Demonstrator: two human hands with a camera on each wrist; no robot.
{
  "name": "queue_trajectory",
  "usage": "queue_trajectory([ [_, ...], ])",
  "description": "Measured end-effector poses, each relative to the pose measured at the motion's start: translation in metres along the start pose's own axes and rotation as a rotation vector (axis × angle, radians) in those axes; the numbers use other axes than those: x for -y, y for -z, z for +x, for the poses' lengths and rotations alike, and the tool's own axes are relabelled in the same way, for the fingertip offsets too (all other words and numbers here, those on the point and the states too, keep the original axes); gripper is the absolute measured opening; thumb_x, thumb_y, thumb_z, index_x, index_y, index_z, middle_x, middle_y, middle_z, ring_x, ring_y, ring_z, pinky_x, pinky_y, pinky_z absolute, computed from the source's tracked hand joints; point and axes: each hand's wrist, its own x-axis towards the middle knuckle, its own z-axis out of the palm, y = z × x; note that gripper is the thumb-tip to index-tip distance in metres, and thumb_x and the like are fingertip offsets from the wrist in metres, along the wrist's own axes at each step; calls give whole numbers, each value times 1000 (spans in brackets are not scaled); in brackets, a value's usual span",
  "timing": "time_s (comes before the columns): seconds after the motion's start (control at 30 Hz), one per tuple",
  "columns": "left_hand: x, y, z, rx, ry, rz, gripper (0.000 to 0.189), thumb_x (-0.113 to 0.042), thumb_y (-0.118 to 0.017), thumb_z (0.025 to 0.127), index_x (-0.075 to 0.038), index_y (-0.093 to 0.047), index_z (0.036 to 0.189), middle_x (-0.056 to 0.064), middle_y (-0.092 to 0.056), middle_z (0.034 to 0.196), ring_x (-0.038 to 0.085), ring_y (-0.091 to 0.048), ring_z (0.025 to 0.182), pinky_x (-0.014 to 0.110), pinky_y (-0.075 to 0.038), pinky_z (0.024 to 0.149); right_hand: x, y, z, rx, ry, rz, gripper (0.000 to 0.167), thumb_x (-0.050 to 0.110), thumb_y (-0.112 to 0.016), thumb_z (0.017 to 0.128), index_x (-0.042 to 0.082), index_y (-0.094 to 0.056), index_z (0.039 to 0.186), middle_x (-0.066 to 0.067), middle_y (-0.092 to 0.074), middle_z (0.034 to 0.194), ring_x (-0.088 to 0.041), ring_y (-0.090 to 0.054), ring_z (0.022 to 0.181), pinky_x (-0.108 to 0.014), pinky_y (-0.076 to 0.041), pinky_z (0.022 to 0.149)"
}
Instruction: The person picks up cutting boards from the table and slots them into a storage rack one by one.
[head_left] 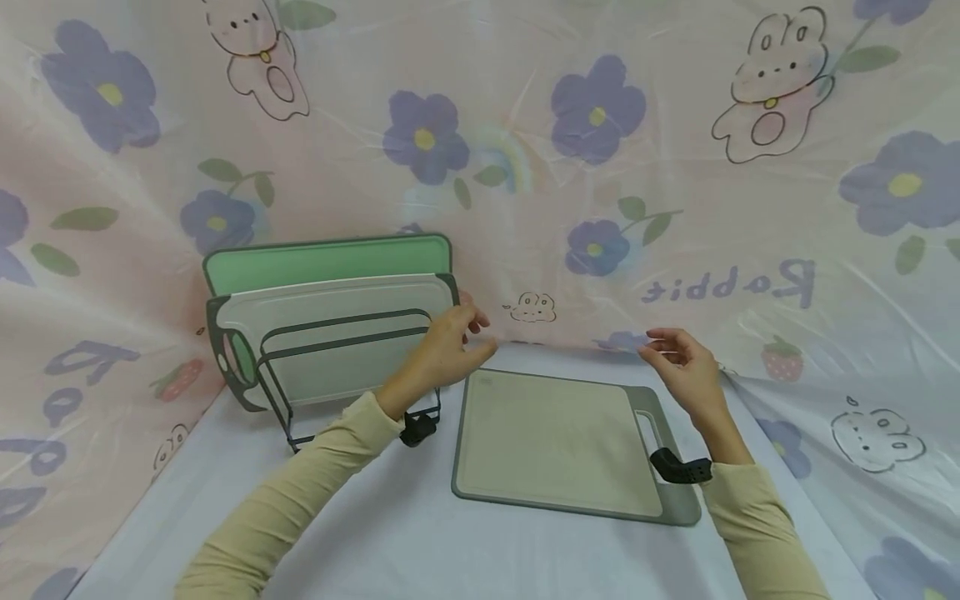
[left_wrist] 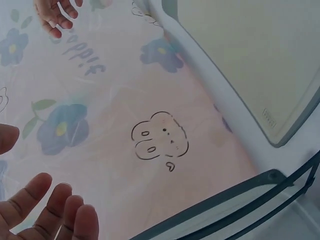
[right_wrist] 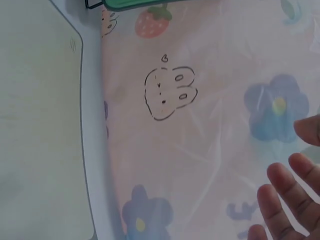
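Observation:
My left hand (head_left: 447, 342) is raised by the right end of a dark wire rack (head_left: 345, 336), fingers loosely bent with nothing between them. In the rack stand a pale grey cutting board (head_left: 330, 292) with dark corners and, behind it, a green cutting board (head_left: 322, 260), both upright on their long edges. A beige cutting board (head_left: 555, 442) with a grey rim and a handle slot lies flat on the table to the right. Above its handle end hovers my right hand (head_left: 684, 367), relaxed and holding nothing. The left wrist view shows spread left fingers (left_wrist: 45, 205).
A white cloth covers the table (head_left: 420, 542). Behind and at the sides hangs a pink curtain (head_left: 510, 217) printed with flowers and rabbits, close to the rack and the flat board. Dark straps (head_left: 681, 467) circle both wrists.

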Motion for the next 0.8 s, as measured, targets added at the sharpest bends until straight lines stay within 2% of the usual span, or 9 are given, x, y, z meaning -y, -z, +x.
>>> queue_trajectory([
  [0.17, 4, -12, -4, 0, 36, -9, 27, -22, -67, 91, -2, -60, 108, 9, -56, 99, 24, -54, 84, 33, -49, 73, -11, 9, -5, 7, -32, -13, 41, 28, -65, 95, 2, -57, 125, -1, -61, 103, -5, -56, 87, -18, -45, 68],
  [0.5, 20, -40, -10, -44, 51, -43, 28, -23, -69, 90, -1, -64, 105, 10, -63, 94, 18, -59, 72, 30, -51, 64, -36, 20, -17, 2, -100, -56, 45, 27, -67, 93, -1, -56, 127, -3, -61, 101, -3, -55, 85, -17, -45, 66],
  [0.8, 35, -64, -24, -78, 138, -115, 30, -24, -68, 90, 1, -66, 106, 16, -67, 93, 20, -61, 74, 34, -51, 65, -59, 21, -30, 7, -164, -67, 46, 26, -70, 92, -2, -57, 126, 0, -62, 98, 3, -56, 80, -19, -45, 66],
])
